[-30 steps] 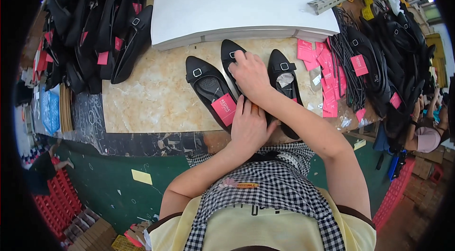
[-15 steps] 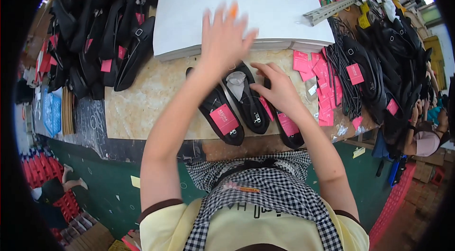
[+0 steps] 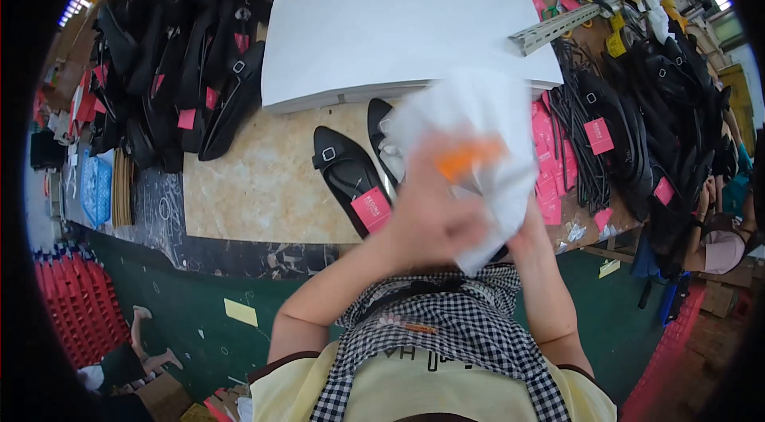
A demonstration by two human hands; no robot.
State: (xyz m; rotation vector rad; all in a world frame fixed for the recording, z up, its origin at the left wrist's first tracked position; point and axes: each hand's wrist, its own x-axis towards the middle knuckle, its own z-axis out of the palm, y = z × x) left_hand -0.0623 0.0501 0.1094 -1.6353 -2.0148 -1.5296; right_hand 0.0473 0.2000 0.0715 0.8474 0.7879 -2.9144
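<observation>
A thin white sheet of paper [image 3: 498, 159], smeared by motion, is crumpled in front of me over the table's near side. My left hand [image 3: 438, 215] is closed on its left side, with a bright orange band on one finger. Behind the sheet's lower right edge is my right hand [image 3: 526, 235], its fingers hidden. Left of the paper lies a black flat shoe [image 3: 331, 157] with a square buckle and a pink tag [image 3: 371, 209]. A second black shoe [image 3: 378, 121] sits beside it, mostly covered by the paper and my left hand.
A thick stack of white paper [image 3: 398, 35] lies at the table's back, with a slotted metal bar [image 3: 558, 27] across its right end. Tagged black shoes [image 3: 171, 71] are heaped at left, more black shoes [image 3: 617, 119] at right, beside pink tags [image 3: 550, 175] and black strips [image 3: 574, 143].
My left hand has come back from the paper stack toward me, bringing a white sheet. My right hand has moved nearer my body, now partly behind the sheet, which covers the shoes there.
</observation>
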